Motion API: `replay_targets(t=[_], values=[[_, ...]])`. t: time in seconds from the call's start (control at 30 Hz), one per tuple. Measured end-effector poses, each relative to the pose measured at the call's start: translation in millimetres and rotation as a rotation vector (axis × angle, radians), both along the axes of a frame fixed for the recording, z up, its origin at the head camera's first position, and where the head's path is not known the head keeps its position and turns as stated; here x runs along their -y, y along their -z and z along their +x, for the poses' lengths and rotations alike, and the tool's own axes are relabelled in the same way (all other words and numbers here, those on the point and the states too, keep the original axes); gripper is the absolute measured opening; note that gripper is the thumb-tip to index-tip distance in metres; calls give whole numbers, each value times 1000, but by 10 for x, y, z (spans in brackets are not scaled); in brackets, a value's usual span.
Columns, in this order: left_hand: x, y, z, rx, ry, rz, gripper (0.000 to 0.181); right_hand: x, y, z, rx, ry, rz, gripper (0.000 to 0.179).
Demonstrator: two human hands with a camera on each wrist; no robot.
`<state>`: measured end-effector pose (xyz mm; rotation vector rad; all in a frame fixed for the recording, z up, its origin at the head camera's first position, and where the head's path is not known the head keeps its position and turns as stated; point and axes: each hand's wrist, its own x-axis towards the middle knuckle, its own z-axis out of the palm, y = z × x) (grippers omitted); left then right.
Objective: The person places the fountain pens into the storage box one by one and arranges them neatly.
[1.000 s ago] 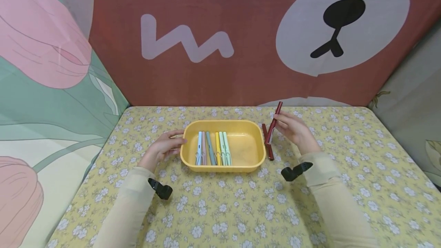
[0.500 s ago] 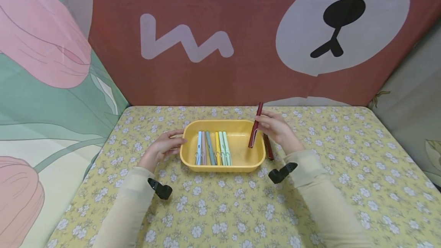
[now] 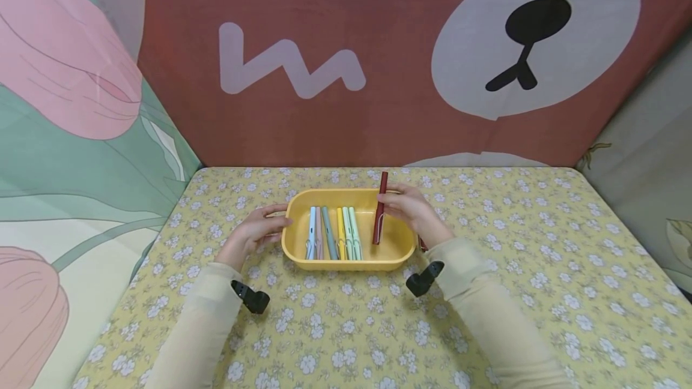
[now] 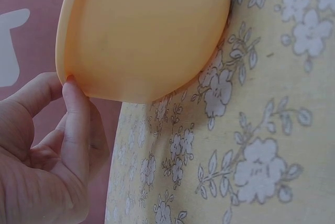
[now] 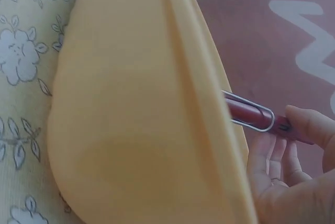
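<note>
A yellow plastic tray (image 3: 346,265) sits on the table, with a light blue pen (image 3: 312,230), a mauve pen (image 3: 319,230), a grey-blue pen (image 3: 328,233), a yellow pen (image 3: 340,230) and two mint green pens (image 3: 351,230) side by side in it. My left hand (image 3: 258,228) pinches the tray's left rim between thumb and fingers. With thumb and fingertips my right hand (image 3: 413,209) holds a dark red pen (image 3: 380,215) over the tray's right part, clip end down. In the right wrist view the tray wall (image 5: 125,103) hides the pen's lower end.
Just past the tray's right side lies another dark red pen (image 3: 423,245), mostly hidden by my right hand and wrist. A floral cloth (image 3: 335,329) covers the table. Behind its far edge rises a printed backdrop (image 3: 400,125).
My right hand has carried the dark red pen leftward from beyond the tray's right rim to over its inside, and lowered it. My left hand has stayed at the left rim.
</note>
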<state>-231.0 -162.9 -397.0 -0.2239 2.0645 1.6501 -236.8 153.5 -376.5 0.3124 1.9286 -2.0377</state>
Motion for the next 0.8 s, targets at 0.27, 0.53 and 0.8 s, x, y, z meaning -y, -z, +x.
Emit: replay_targets(t=[0.27,0.53,0.8], values=[[1,5,11,-2,6,5,62,136,45,19,8,-18,107,50],[0,-5,12,0,-8,9,61,215,127,25,20,-19,120,51],[8,-6,6,1,4,20,62,276,209,32,41,-7,128,51]])
